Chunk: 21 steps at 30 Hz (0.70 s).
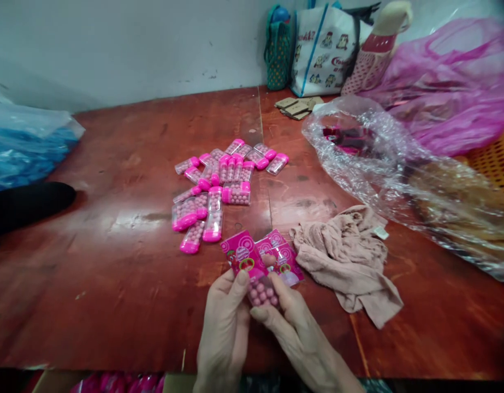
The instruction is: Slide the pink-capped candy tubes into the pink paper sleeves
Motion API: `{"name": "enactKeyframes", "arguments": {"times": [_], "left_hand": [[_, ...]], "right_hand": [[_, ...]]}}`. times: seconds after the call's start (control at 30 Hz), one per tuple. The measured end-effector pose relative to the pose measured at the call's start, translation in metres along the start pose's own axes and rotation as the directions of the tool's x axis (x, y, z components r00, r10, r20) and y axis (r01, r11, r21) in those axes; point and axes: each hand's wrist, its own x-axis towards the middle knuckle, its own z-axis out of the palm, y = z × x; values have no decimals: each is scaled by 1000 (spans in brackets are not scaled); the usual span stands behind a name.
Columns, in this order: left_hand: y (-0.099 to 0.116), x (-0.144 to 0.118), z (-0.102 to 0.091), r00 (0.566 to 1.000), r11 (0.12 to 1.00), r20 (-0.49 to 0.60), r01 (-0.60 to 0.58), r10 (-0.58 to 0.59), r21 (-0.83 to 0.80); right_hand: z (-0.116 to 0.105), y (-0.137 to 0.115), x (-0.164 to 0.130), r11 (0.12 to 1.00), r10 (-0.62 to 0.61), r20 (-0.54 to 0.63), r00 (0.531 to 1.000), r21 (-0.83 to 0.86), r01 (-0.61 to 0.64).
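Observation:
My left hand (227,305) is closed, its thumb pressing on a pink printed label (242,250). Against the lower end of that label sits a small clear box of pink candy balls (262,292). My right hand (295,316) pinches this box between thumb and fingers; I cannot tell whether the label is wrapped round the box or only lies against it. More pink labels (288,261) show just behind my right fingers. Farther back, a loose pile of clear candy boxes with bright pink caps (231,168) lies on the table.
On the red-brown table (124,295), a crumpled beige cloth (345,256) lies right of my hands. Clear plastic wrapping (358,174), a pink bag (452,82) and a yellow basket (493,158) crowd the right. A blue-filled bag (26,147) stands left. Below the front edge is a carton with pink items (116,383).

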Motion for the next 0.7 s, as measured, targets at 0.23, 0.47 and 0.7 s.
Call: {"name": "enactKeyframes", "arguments": {"times": [0.23,0.47,0.7], "left_hand": [[-5,-4,5,997,999,-70,37,-39,-21],[-12,-12,13,995,990,-71,57,-67,-133],[-1,-2,0,995,996,56,78,-77,-31]], "right_hand": [[8,0,-4,998,-43,22,999,36,42],[14,3,-6,999,-39,-95,995,-3,39],[9,5,-3,991,81,18,997,104,-82]]}}
